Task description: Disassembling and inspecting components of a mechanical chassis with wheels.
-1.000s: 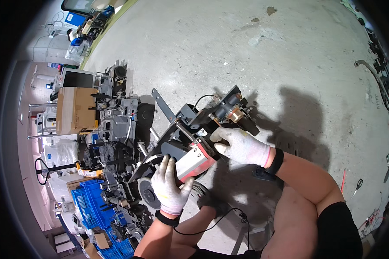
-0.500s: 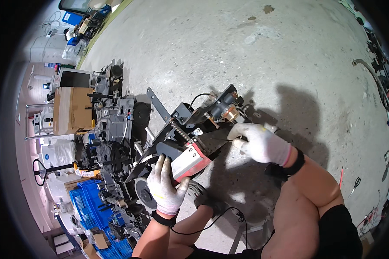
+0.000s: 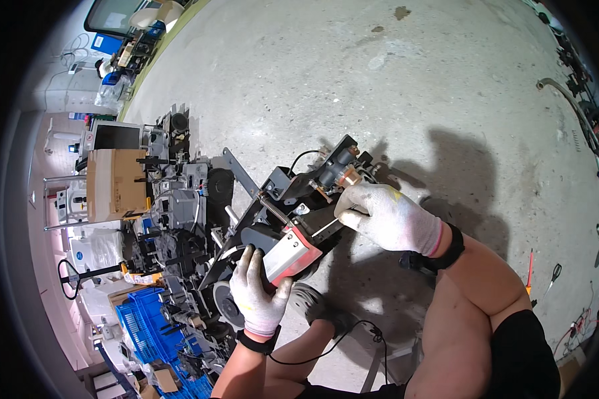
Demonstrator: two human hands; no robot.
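In front of me on the floor stands a metal machine assembly with a black frame, a coil spring (image 3: pixel 275 208) and a red-edged silver block (image 3: pixel 290 257). My left hand (image 3: pixel 256 296), in a white glove, lies against the block's lower left end, fingers stretched upward and thumb apart. My right hand (image 3: pixel 381 217), gloved too, is closed in a pinch on a thin metal rod (image 3: pixel 325 229). The rod's far end reaches the block's upper right edge; whether it sits in a hole there I cannot tell. A black motor-like cylinder with a copper-coloured end (image 3: pixel 347 177) is just above that hand.
Along the left are machine parts, a cardboard box (image 3: pixel 116 186) and blue plastic crates (image 3: pixel 140 322). A red screwdriver (image 3: pixel 530 272) and scissors (image 3: pixel 554 276) lie on the concrete floor at the right. A black cable (image 3: pixel 353 327) runs beneath my arms, close to my shoe.
My right hand has moved left, toward the block, and the thin rod now shows brightly between them. My left hand keeps its place on the block. The view has shifted slightly.
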